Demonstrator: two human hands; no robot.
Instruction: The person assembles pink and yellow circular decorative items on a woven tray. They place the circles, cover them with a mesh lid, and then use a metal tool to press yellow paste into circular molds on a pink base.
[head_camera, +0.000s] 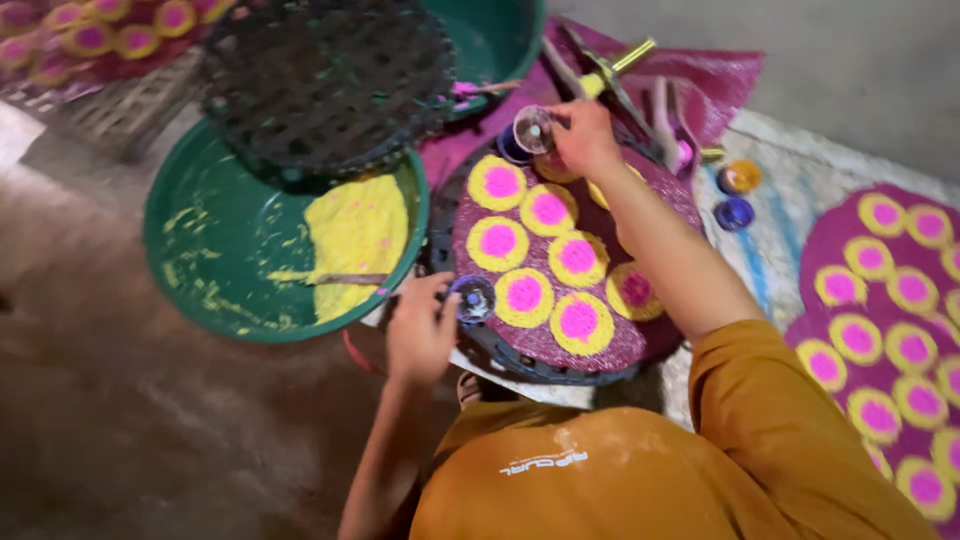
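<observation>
- Progress check: the round purple disc (560, 270) on the dark lattice tray (500, 352) already carries about nine yellow rings with pink centres, e.g. the one nearest you (580, 322); most of its face looks filled
- Gaps, as I judge them: the far edge under your right forearm and the strip near your right hand seem unfinished, though the arm hides part of it, so the count is uncertain
- Right hand (583, 135): fingers closed around a small round cup-like stamp (533, 128), held at the far rim of the disc
- Left hand (420, 335): thumb and fingers pinched on a small dark blue round cap (473, 298), resting at the near-left rim of the tray
- Green basin (230, 250) to your left holds a mound of yellow paste (360, 235) with a stick lying across it; plenty of paste left
- Second dark lattice tray (325, 80) sits propped over the basin's far edge
- Finished-looking purple sheets with the same rings lie at your right (890, 310)
- Two small pots, orange (740, 177) and blue (735, 213), stand just beyond the disc on your right
</observation>
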